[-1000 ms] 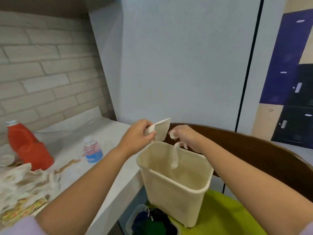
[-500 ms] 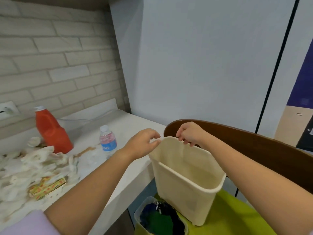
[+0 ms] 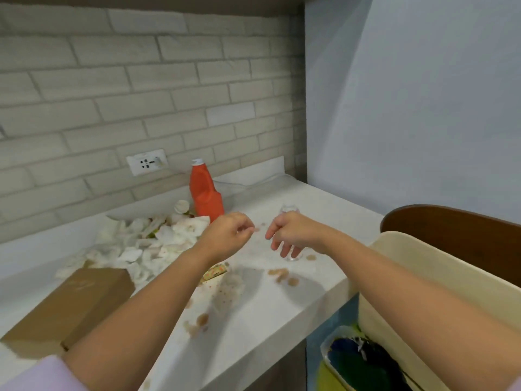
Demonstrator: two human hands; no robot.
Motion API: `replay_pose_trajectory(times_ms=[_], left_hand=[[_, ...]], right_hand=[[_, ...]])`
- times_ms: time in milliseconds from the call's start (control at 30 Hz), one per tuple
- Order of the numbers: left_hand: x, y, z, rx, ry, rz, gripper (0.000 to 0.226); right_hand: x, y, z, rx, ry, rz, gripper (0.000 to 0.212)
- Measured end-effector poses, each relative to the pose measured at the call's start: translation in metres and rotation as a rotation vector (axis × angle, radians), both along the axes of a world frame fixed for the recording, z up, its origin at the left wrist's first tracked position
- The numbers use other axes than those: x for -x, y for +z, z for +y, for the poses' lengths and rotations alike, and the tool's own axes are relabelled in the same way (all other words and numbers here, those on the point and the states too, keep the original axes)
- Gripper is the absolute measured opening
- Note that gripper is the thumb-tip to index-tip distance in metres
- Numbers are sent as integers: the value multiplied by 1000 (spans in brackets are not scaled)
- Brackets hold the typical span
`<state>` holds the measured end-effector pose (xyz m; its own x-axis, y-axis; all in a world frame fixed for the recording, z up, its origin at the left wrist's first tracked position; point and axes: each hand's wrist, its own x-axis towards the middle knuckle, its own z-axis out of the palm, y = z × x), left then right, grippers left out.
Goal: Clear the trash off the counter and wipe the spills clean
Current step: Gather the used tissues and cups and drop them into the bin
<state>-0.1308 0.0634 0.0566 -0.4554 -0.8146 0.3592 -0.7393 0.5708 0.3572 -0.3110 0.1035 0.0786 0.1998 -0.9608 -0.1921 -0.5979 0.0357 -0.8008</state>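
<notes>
Both hands out front: left hand (image 3: 227,235) loosely curled, right hand (image 3: 291,235) fingers drooping, relaxed.

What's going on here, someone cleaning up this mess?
A person is tidying a messy counter. Both hands, the left hand and the right hand, hover over it with loosely curled fingers, holding nothing. A heap of crumpled white tissues lies beside a red bottle and a brown cardboard box. Brown spills dot the surface. A cream bin waits at the right.
</notes>
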Motion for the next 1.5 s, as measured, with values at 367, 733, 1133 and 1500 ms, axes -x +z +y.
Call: replay_pose_trajectory(times_ms=[367,733,1133,1500], left_hand=[[-138,-55,-33,-218,150,-118,23],[-122,-97,-56,42,-21,-590,25],[-112,-12,-61,115,125,-258,51],[-31,49,-40,350,16,-25,16]], right_hand=[[-94,-69,-53,-113,57,272,45],[-131,-111,-55,-191,1,401,54],[-107,-60,-44,-150,-105,286,48],[-32,-1,-20,98,-256,148,38]])
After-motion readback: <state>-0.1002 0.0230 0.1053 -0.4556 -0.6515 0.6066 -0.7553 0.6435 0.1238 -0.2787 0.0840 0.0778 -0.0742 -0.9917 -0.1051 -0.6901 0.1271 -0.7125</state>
